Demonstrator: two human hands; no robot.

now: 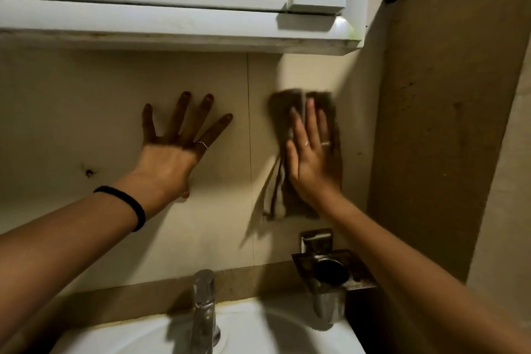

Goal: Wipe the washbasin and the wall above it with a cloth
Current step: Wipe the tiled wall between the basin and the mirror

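A brownish cloth (280,195) is pressed flat against the beige tiled wall (86,112) above the washbasin (258,325). My right hand (311,158) lies flat on the cloth with fingers straight and pointing up; the cloth is blurred, and its lower edge hangs below my palm. To the left, my left hand (175,146) is spread open against the bare wall, fingers apart, holding nothing. The white washbasin shows at the bottom of the view.
A chrome tap (204,304) stands at the back of the basin. A metal holder with a cup (330,270) is fixed to the wall right of it. A white cabinet ledge (172,23) juts out overhead. A brown board (448,123) leans at the right.
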